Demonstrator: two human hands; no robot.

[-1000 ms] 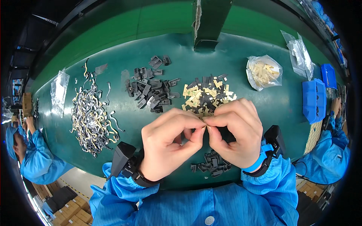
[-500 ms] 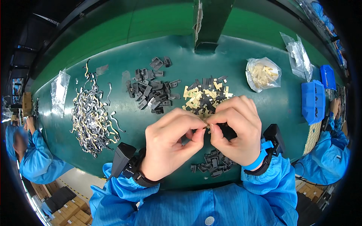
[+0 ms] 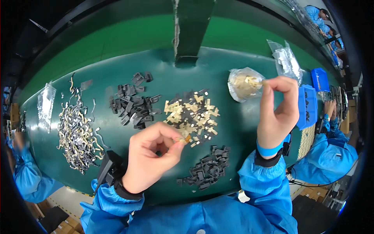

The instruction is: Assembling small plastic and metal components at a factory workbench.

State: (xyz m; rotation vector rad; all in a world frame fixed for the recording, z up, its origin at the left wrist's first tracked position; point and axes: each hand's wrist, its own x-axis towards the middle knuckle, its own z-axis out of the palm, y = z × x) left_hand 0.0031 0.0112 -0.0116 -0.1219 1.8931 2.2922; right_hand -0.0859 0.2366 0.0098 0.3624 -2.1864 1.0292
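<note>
Over the near side of the table my left hand (image 3: 152, 156) pinches a small flat part with an orange-brown tip (image 3: 188, 138) between thumb and forefinger. Just beyond its fingertips spreads a pile of cream and black pieces (image 3: 191, 111). My right hand (image 3: 278, 111) is raised at the right, thumb and forefinger pressed together beside a clear plastic bag (image 3: 235, 91) of cream pieces. Whatever those fingertips hold is too small to make out. A blue band (image 3: 272, 149) circles my right wrist.
Black plastic housings lie in a far pile (image 3: 134, 105) and a near pile (image 3: 208, 167). Short bent wire-like pieces (image 3: 80, 134) are heaped at the left, near an empty plastic bag (image 3: 46, 105). Blue bins (image 3: 307, 105) stand at right; people in blue work at both sides.
My hands, together at a small part before, have come apart. The right has moved right to the bag of cream pieces; the left keeps its pinch. The whole view has shifted.
</note>
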